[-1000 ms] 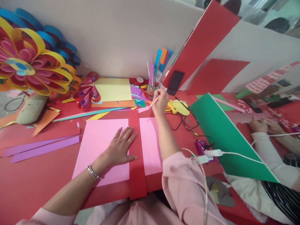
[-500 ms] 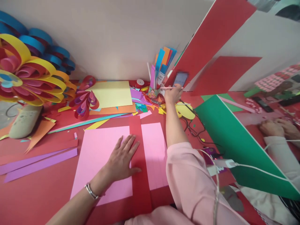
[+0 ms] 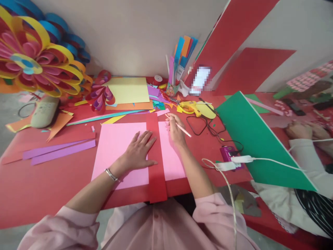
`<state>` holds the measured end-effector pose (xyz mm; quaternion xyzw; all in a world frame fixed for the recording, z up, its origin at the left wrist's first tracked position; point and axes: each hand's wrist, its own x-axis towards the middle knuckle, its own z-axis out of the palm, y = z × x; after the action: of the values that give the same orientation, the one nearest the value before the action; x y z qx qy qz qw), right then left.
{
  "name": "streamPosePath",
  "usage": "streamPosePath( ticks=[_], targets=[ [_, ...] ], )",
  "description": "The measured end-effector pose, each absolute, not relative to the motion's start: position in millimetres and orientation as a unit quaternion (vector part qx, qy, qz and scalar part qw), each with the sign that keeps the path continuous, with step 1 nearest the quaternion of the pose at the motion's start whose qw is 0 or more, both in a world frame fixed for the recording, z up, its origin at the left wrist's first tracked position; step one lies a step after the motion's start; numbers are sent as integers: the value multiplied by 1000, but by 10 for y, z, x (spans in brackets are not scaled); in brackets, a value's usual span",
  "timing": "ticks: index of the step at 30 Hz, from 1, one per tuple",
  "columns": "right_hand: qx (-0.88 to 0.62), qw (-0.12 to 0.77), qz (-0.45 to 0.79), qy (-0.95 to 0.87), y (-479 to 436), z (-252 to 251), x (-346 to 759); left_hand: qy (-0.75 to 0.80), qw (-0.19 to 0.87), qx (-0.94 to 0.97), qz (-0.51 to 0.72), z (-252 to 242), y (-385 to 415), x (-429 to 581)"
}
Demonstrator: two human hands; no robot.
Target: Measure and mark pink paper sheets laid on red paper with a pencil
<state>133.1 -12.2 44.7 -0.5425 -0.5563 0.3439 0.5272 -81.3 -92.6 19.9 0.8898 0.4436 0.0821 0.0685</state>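
My left hand (image 3: 139, 149) lies flat with fingers spread, across a pink sheet of paper (image 3: 119, 139) and the edge of a red paper strip (image 3: 156, 173). The strip runs lengthwise over the pink sheet, and its near end reaches past the table's front edge. My right hand (image 3: 177, 132) is closed around a pencil (image 3: 186, 130), over the top right part of the pink sheet. The pencil's far end comes close to the top of the red strip. Whether it touches the paper, I cannot tell.
Behind lie a yellow sheet (image 3: 127, 90), paper scraps, a yellow glue gun (image 3: 191, 108) and a cup of paper strips (image 3: 172, 89). A phone (image 3: 200, 80) leans at the back. A green board (image 3: 260, 146) and a power adapter with cables (image 3: 229, 152) stand right. Quilled paper flowers (image 3: 28, 66) stand left.
My right hand has come back from beside the phone to the pink sheet, bringing the pencil. My left hand stays flat on the paper. The view has shifted, showing more of the table front.
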Motion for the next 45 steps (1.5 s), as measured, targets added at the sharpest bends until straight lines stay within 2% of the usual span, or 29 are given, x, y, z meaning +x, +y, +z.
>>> streamPosePath(
  ticks=[3,14,45],
  targets=[
    [-543,531,403,-511,-148,280,1336,439,65,893,79,198,-927,-821],
    [-571,479,318,-586,56,161,1244,435,65,895,75,232,-929,-819],
    [-560,440,318,-625,-185,171,1339,437,90,893,69,238,-897,-819]
  ],
)
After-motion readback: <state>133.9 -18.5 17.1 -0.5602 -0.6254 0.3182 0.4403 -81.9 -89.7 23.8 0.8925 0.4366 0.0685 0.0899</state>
